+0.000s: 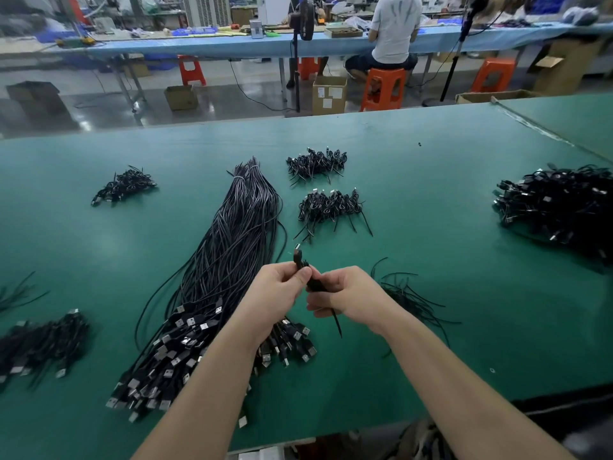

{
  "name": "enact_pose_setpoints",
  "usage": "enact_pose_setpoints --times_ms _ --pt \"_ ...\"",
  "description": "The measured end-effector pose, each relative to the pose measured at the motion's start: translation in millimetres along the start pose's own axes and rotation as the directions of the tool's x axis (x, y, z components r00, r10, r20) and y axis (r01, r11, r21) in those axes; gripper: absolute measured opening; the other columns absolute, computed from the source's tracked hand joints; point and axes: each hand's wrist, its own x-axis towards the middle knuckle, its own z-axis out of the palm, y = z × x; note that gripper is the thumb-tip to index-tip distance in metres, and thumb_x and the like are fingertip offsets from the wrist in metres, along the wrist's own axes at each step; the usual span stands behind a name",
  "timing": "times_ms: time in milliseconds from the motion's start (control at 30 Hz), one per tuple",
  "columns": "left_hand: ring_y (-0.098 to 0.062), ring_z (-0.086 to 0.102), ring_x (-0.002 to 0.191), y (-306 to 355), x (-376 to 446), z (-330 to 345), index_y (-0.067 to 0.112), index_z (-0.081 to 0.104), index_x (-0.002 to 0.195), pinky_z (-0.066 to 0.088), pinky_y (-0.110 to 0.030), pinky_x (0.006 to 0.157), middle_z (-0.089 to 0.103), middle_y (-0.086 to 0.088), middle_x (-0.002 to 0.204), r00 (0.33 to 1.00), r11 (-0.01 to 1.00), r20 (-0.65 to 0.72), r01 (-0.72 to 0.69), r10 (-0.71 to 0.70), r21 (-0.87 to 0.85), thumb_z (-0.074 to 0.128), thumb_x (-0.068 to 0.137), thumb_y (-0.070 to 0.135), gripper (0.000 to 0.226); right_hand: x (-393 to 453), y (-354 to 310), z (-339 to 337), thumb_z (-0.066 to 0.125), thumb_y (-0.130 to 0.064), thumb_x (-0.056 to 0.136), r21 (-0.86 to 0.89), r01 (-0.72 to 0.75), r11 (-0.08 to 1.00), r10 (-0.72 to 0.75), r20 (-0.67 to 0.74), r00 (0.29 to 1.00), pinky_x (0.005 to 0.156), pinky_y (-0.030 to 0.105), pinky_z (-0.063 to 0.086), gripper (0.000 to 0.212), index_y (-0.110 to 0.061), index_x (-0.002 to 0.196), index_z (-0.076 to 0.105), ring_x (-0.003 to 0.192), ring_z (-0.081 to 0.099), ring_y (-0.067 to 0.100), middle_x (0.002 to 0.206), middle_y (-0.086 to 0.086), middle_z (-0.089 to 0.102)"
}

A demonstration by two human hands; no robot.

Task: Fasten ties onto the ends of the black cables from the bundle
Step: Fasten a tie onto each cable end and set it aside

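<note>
Green table (431,194); left hand (278,287) and right hand (345,293) pinch one cable (298,257).

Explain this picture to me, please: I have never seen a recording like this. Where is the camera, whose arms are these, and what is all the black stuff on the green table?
There is no machine here. The single view comes from a camera worn on a person's head, looking forward and down, so the two bare arms are the wearer's own. The left hand and the right hand meet over the green table and together pinch one black cable folded small; its plug end sticks up above the left thumb, and a thin black tail, seemingly a tie, hangs below the right hand. To the left lies the long bundle of black cables, plugs towards the wearer. Small piles of coiled cables lie beyond, a bigger heap at far right, and loose thin strands beside the right hand. Behind, a seated person works at another bench.
</note>
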Motion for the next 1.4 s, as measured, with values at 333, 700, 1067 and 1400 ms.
enact_pose_setpoints --times_ms 333,700,1067,1400 --pt "-0.017 0.067 0.059 -6 9 1 0.002 0.070 0.097 0.055 -0.027 0.055 0.073 -0.008 0.071 0.981 0.986 -0.185 0.023 -0.054 -0.164 0.082 0.084 0.015 0.022 5 14 8 0.069 -0.008 0.094 0.124 -0.015 0.992 0.029 -0.116 0.993 0.071 0.030 0.062 0.008 -0.003 0.095 0.076 0.076 0.074 0.021 0.082 0.015 0.075" --pt "0.000 0.048 0.050 -17 21 -4 0.027 0.072 0.080 0.035 -0.014 0.047 0.059 0.013 0.058 0.994 0.893 -0.073 -0.035 0.076 0.450 0.077 0.080 0.054 0.028 3 19 8 0.067 -0.010 0.095 -0.168 -0.066 0.984 0.051 -0.095 0.994 0.064 0.032 0.060 0.019 -0.013 0.077 0.070 0.065 0.070 0.023 0.070 0.006 0.071" --pt "-0.016 0.046 0.050 -19 26 -5 0.012 0.070 0.075 0.040 -0.028 0.056 0.054 0.004 0.052 0.999 0.919 -0.049 0.035 -0.018 0.392 0.070 0.093 0.028 0.024 6 31 22 0.044 -0.023 0.107 -0.385 -0.002 0.923 -0.012 -0.035 0.999 0.055 0.029 0.038 0.027 -0.028 0.081 0.054 0.058 0.043 0.014 0.070 -0.003 0.052" --pt "-0.020 0.046 0.053 -20 22 -16 0.009 0.068 0.078 0.047 -0.037 0.059 0.057 -0.002 0.051 0.992 0.973 0.111 0.026 -0.053 0.228 0.065 0.096 0.014 0.019 7 36 27 0.038 -0.036 0.109 0.446 -0.331 0.832 0.227 0.270 0.936 0.042 0.020 0.025 0.034 -0.013 0.094 0.059 0.053 0.024 0.010 0.063 -0.006 0.032"
